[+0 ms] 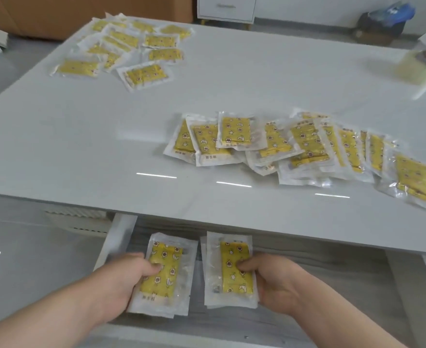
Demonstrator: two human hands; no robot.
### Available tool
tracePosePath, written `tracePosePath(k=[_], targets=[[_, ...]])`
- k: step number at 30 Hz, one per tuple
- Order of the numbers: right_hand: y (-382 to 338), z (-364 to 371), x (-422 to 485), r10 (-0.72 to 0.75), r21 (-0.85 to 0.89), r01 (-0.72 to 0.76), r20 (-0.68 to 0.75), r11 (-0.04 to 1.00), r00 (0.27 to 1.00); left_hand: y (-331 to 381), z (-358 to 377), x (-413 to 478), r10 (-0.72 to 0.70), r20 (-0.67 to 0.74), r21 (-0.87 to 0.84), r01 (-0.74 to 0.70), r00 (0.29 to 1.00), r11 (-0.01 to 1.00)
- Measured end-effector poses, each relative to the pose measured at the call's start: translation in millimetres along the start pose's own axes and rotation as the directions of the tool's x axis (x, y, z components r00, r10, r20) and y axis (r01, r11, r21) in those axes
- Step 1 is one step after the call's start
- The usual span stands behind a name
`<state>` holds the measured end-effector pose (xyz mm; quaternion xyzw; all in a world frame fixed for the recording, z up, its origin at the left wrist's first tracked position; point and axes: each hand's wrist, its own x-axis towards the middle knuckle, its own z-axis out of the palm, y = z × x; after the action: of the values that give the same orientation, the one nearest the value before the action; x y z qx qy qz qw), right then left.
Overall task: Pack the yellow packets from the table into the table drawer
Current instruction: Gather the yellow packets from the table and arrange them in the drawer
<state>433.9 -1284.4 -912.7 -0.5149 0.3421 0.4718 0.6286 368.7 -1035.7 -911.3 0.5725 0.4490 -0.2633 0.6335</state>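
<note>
The white table (81, 146) bears two spreads of yellow packets (235, 133) — a heap (305, 149) at its near right, a scatter (144, 75) at its far left. Below the table's near edge, in the open drawer (117, 237), the left hand (121, 280) grips one packet stack (165, 270), the right hand (279, 282) a second stack (233, 257).

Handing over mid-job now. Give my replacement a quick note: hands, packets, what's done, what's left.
The left hand grips the left stack of packets inside the open drawer.
The right hand grips the right stack beside it.
Done: those two stacks are in the drawer, not yet released.
Left: on the table, the near pile at front right and the far pile at back left.
</note>
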Motion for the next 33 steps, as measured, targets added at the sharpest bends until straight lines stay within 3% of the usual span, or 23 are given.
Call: tracePosePath(k=[6, 13, 17, 19, 22, 25, 27, 30, 33], targets=[[-12, -1, 14, -0.04, -0.041, 0.04, -0.01, 0.998, 0.999, 16, 4, 20, 0.026, 0.019, -0.064, -0.024, 0.999, 0.998], [-3, -3, 28, -0.079, -0.134, 0.078, -0.002, 0.988, 0.997, 19, 3, 30, 0.079, -0.067, -0.012, -0.08, 0.995, 0.997], [-2, 2, 38, -0.105, -0.152, 0.105, 0.005, 0.983, 0.994, 16, -6, 43, 0.135, -0.148, 0.104, -0.121, 0.98, 0.987], [-5, 5, 42, -0.119, -0.155, 0.116, -0.006, 0.981, 0.993, 16, -5, 50, 0.214, -0.223, 0.246, -0.157, 0.951, 0.957], [-6, 10, 47, -0.145, -0.203, 0.135, -0.036, 0.97, 0.989, 19, 0, 51, 0.369, -0.304, 0.544, -0.157, 0.878, 0.824], [-4, 13, 48, -0.18, -0.247, 0.162, -0.051, 0.955, 0.982, 21, 1, 39, 0.511, -0.236, 0.709, -0.213, 0.827, 0.673], [-3, 14, 48, -0.201, -0.261, 0.178, -0.064, 0.949, 0.978, 14, -5, 30, 0.569, -0.119, 0.83, -0.233, 0.813, 0.507], [-4, 14, 50, -0.208, -0.278, 0.183, -0.063, 0.943, 0.976, 10, -18, 14, 0.577, 0.107, 0.881, -0.346, 0.81, 0.322], [-4, 14, 51, -0.206, -0.255, 0.184, -0.063, 0.949, 0.977, 16, -34, 10, 0.405, 0.427, 0.882, -0.471, 0.809, 0.012]])
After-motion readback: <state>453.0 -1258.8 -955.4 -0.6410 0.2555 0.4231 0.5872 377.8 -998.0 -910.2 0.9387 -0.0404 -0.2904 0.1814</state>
